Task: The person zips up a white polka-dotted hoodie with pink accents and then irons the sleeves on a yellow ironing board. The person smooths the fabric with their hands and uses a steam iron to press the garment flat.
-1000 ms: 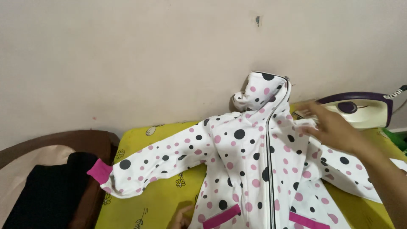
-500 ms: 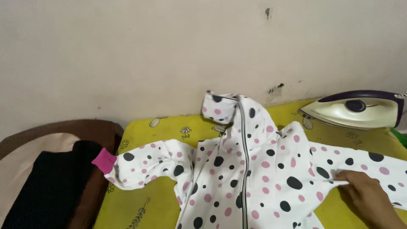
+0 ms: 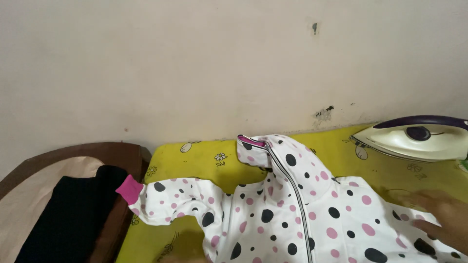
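Note:
A small white jacket with black and pink dots, a dark zip and pink cuffs lies spread on a yellow printed cloth. My right hand rests flat on the jacket's right sleeve at the lower right, blurred, fingers pointing left. The left sleeve stretches out to a pink cuff at the cloth's left edge. At the very bottom edge, a blurred tan shape may be my left hand; it is too cut off to tell.
A white and purple clothes iron lies on the cloth at the far right, close to the wall. A brown curved chair or headboard with a black garment stands at the left.
The view has dropped and shifted, so the jacket sits lower and more to the right. My right hand moved from the collar area down onto the right sleeve.

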